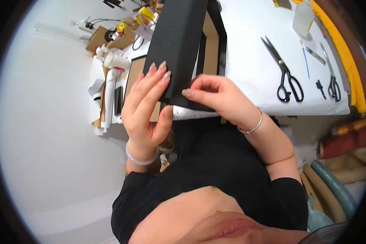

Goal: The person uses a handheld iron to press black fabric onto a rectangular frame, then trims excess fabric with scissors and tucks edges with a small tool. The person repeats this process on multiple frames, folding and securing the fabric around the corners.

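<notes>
A long black-covered frame [175, 40] with bare brown cardboard inside lies at the table's near left, its end at the edge towards me. My left hand [144, 112] rests on its left side, fingers stretched along the black face and thumb apart near the lower corner. At the same near end, my right hand [223, 95] has its fingers curled, with the thumb pressed against the edge of the black covering. The tip of that grip is partly hidden.
On the white tabletop [252, 81] to the right lie black-handled scissors [286, 75], a second pair of scissors [332, 81], a thin blue brush [305, 61] and a craft knife [315, 55]. A translucent bottle [303, 19] stands behind. Material rolls [333, 189] lean lower right.
</notes>
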`<move>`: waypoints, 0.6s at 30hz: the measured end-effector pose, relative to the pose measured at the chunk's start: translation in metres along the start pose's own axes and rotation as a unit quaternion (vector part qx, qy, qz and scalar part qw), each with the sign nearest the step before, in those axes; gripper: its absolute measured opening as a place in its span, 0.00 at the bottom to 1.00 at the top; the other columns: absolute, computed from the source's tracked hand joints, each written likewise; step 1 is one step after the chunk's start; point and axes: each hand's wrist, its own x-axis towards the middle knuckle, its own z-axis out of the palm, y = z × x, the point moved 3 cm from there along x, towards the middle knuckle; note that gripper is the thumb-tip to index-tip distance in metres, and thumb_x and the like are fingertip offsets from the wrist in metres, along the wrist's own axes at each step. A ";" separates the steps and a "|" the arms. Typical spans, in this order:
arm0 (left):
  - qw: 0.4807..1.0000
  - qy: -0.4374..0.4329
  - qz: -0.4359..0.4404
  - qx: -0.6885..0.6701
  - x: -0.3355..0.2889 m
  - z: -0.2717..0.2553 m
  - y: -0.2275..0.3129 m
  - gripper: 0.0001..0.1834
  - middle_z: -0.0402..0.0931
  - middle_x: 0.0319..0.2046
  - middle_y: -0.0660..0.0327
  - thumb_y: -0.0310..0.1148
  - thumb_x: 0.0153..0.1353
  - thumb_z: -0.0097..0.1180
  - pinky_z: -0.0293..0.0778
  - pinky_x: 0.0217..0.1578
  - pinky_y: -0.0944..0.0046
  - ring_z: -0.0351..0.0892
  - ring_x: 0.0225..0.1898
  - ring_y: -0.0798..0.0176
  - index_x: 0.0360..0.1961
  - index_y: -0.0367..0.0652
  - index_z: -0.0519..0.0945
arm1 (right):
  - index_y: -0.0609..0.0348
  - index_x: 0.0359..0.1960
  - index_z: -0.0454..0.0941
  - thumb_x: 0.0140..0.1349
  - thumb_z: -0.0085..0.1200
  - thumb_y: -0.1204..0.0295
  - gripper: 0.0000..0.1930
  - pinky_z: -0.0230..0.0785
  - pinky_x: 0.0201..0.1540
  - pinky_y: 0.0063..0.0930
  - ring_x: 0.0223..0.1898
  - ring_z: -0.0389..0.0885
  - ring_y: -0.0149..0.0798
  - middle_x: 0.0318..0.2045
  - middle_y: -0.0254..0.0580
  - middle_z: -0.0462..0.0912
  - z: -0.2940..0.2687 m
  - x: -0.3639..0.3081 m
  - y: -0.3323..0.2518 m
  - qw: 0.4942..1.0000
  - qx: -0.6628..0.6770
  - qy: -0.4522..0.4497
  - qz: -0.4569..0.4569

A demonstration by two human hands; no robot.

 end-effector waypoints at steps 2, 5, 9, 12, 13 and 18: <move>1.000 -0.008 -0.005 -0.008 0.000 -0.003 0.001 0.22 0.83 0.55 0.44 0.38 0.66 0.58 0.69 0.65 0.47 0.81 0.60 0.40 0.53 0.31 0.84 | 0.58 0.38 0.83 0.70 0.63 0.69 0.06 0.67 0.41 0.13 0.37 0.76 0.17 0.35 0.23 0.83 0.001 0.000 0.001 1.000 0.010 -0.005 0.009; 0.990 0.073 -0.047 -0.108 -0.010 -0.005 -0.010 0.25 0.79 0.58 0.40 0.43 0.72 0.49 0.70 0.64 0.47 0.79 0.61 0.41 0.54 0.29 0.82 | 0.57 0.35 0.82 0.70 0.62 0.66 0.09 0.65 0.42 0.16 0.36 0.73 0.19 0.32 0.24 0.80 0.003 -0.005 -0.006 1.000 0.014 0.001 0.007; 0.930 0.206 -0.175 -0.249 -0.025 0.004 -0.034 0.35 0.69 0.67 0.39 0.53 0.76 0.39 0.62 0.70 0.48 0.71 0.68 0.45 0.65 0.29 0.71 | 0.59 0.31 0.79 0.75 0.54 0.57 0.19 0.68 0.49 0.24 0.41 0.76 0.28 0.34 0.33 0.80 -0.009 -0.010 0.007 0.994 0.013 -0.008 -0.107; 0.856 0.157 -0.229 -0.435 -0.047 0.021 -0.054 0.40 0.68 0.68 0.47 0.58 0.74 0.44 0.60 0.69 0.54 0.70 0.67 0.52 0.70 0.32 0.65 | 0.59 0.38 0.76 0.74 0.50 0.50 0.21 0.65 0.56 0.28 0.47 0.75 0.34 0.41 0.40 0.78 -0.021 -0.014 0.020 0.989 -0.007 0.001 -0.150; 0.819 0.143 -0.272 -0.484 -0.053 0.028 -0.055 0.40 0.69 0.67 0.48 0.59 0.74 0.44 0.61 0.69 0.55 0.70 0.67 0.54 0.71 0.32 0.65 | 0.60 0.46 0.75 0.73 0.55 0.55 0.19 0.64 0.60 0.30 0.51 0.75 0.35 0.46 0.40 0.78 -0.020 -0.016 0.028 0.985 -0.029 0.052 -0.162; 0.698 0.093 -0.336 -0.625 -0.080 0.045 -0.057 0.45 0.76 0.61 0.53 0.66 0.75 0.39 0.67 0.64 0.59 0.75 0.61 0.62 0.70 0.31 0.64 | 0.66 0.67 0.67 0.64 0.66 0.74 0.31 0.62 0.67 0.33 0.62 0.73 0.38 0.60 0.43 0.77 0.025 -0.011 0.048 0.961 -0.174 0.082 -0.200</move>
